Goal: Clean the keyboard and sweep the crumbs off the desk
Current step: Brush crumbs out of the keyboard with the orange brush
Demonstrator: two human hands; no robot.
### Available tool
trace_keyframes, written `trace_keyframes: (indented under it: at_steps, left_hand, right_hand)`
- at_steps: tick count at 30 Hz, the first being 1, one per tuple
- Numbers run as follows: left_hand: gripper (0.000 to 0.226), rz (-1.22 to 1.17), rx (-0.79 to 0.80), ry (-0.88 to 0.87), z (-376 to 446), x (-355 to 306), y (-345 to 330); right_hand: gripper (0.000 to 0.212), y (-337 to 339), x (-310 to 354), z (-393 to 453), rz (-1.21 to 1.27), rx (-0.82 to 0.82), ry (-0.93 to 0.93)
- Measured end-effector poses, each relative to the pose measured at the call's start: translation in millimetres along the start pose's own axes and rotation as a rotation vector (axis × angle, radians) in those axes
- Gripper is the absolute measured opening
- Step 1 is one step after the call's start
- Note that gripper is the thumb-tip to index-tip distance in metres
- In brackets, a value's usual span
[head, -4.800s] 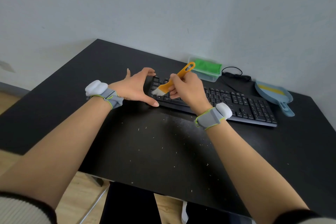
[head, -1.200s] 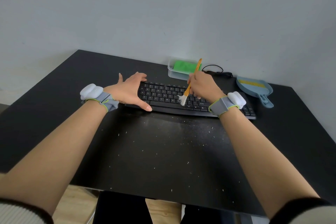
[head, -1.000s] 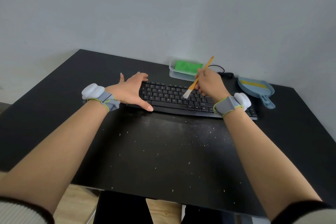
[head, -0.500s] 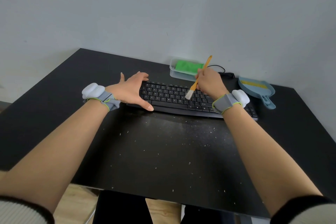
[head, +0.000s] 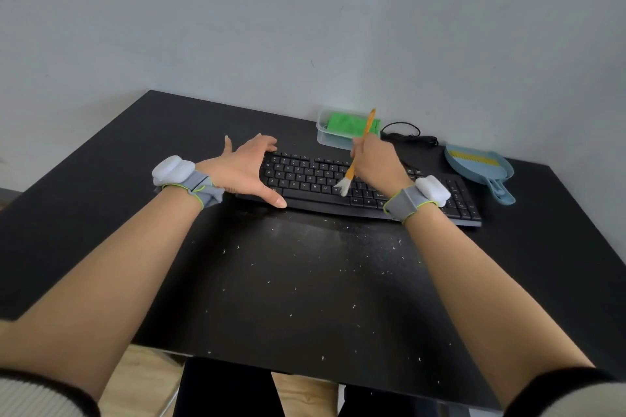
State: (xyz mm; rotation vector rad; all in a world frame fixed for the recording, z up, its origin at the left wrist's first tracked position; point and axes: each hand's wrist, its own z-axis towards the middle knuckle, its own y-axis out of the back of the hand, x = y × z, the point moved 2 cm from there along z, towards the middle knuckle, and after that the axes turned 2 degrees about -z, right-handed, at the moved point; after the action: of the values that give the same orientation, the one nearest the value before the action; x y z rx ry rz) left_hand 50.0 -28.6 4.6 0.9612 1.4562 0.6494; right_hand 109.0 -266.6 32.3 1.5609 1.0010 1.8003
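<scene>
Black tabletop (head: 101,179) with crumbs (head: 305,281) mid-frame. Left hand (head: 242,171) lies spread on the keyboard (head: 305,179)'s left end; right hand (head: 379,162) pinches the orange brush (head: 355,159), bristles on keys, hiding those behind.

plain grey-white wall (head: 305,10) behind black desk (head: 101,162); light wooden floor (head: 142,379).

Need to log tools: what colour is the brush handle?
Orange, with white bristles; the brush shows in the head view.
</scene>
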Motion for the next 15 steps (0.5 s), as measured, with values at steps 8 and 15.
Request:
trace_keyframes:
  at_steps: [8,15]
  left_hand:
    - [0.126,0.002,0.001,0.006,0.0,1.2,0.9]
    - [0.126,-0.001,-0.003,0.009,-0.6,1.5,1.1]
  right_hand:
    - [0.034,0.5,11.2,3.5,0.027,0.005,0.004]
    - [0.035,7.6,12.8,10.9,0.071,0.008,-0.018]
